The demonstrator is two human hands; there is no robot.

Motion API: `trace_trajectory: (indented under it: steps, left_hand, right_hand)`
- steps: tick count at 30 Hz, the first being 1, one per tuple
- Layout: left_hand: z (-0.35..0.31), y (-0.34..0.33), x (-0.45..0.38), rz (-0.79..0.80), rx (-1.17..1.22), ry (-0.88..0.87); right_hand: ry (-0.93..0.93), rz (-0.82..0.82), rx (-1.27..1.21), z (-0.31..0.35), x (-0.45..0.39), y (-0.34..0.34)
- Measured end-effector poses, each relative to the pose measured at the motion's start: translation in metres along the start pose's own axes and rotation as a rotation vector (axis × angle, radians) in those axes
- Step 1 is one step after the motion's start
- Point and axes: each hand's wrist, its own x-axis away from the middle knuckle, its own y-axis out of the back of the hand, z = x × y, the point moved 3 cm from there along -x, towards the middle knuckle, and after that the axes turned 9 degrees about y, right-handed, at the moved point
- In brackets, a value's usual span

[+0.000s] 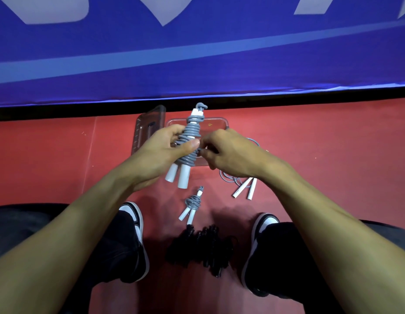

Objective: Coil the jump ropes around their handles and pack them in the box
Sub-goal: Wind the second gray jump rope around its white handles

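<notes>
Left hand (167, 152): grips the coiled grey rope (189, 141) round its white handles, held up over the floor to keep the turns tight
Right hand (228, 152): pinches the rope's loose end at the coil, likely tucking it
Box (216, 123): clear, on the red floor behind the hands, its lid (143, 130) beside it
Around: one finished coil (192, 203), one uncoiled rope (242, 184) and a black rope pile (203, 248) near the shoes; nothing blocks the box

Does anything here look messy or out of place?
Only one thing stands out: the loose rope on the floor under the right hand lies uncoiled, its handles splayed. The held rope in the left hand and the small bundle are coiled. The box looks intact.
</notes>
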Motion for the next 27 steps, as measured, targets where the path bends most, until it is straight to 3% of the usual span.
trace_trajectory:
  steps: [15,22,27]
  left_hand:
    - [-0.008,-0.002,0.006,-0.024,-0.116,-0.038]
    - [-0.006,-0.002,0.003,-0.064,-0.052,-0.052]
    - [0.002,-0.002,-0.002,0.000,0.024,0.017]
  right_hand:
    - [-0.012,-0.015,-0.049,-0.002,-0.004,-0.001]
    - [-0.021,0.009,-0.053,0.003,-0.004,0.000]
    - [-0.036,0.002,0.000,-0.002,-0.004,-0.001]
